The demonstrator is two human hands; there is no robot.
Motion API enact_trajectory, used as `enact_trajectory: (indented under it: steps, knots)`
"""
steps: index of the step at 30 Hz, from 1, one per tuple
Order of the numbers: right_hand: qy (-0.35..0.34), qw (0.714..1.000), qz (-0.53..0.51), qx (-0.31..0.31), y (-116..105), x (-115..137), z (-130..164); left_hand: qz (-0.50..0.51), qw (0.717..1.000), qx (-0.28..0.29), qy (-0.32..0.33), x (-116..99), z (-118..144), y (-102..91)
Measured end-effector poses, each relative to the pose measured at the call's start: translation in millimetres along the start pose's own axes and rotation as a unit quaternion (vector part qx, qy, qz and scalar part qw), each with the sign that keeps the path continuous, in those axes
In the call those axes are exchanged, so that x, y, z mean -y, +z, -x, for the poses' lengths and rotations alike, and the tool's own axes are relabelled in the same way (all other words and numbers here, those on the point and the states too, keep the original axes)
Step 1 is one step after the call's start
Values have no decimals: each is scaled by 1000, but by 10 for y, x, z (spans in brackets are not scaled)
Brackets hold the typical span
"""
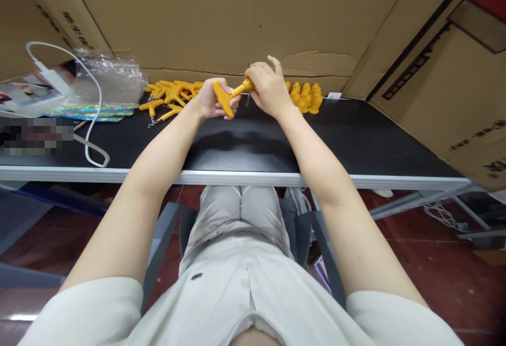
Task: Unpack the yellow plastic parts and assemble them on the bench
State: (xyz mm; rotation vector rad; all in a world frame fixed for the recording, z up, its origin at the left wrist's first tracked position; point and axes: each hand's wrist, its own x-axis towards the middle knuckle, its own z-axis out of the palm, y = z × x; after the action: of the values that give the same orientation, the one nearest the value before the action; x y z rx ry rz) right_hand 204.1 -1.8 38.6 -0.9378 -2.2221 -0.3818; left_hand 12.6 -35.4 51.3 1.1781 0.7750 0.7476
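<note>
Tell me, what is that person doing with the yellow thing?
A person sits at a black table and holds one yellow T-shaped plastic piece with both hands. The left hand grips its wide end, and the right hand is closed around the ribbed stem. More yellow pieces lie in a pile on the left, and others stand in a row on the right. A clear plastic bag sits nearby.

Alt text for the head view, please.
Seated at a black table, a person's left hand and right hand together hold an orange T-shaped piece. More orange pieces lie behind, with a clear plastic bag at left.
</note>
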Motion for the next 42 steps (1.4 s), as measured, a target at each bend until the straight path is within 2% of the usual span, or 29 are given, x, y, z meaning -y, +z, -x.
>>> enact_trajectory:
  steps: [4, 9, 16, 22, 25, 28, 32, 37, 42]
  knots:
    - [-64, 997, 13, 34, -43, -30, 50, 49, 999, 16, -10, 35, -55, -157]
    - [-50, 996, 24, 74, -192, 98, 96, 60, 997, 24, -42, 78, -150, -376]
    - [-46, 991, 56, 112, -235, 141, 14, 43, 998, 37, -36, 88, -195, -487]
    - [-69, 988, 48, 127, -267, 148, -146, 2, 999, 19, -26, -27, -127, -570]
    - [-85, 987, 47, 131, -316, 162, -264, 31, 999, 25, -15, -89, -95, -612]
    - [-87, 982, 74, 148, -373, 232, -386, 65, 998, 19, 3, -128, -58, -663]
    - [-60, 980, 115, 150, -423, 374, -440, 42, 999, 0, 22, -138, -22, -720]
    - [-22, 980, 150, 129, -499, 500, -321, -23, 999, -1, 34, -128, -11, -665]
    - [-19, 989, 129, 66, -581, 519, -145, -63, 995, 57, 50, -173, 21, -406]
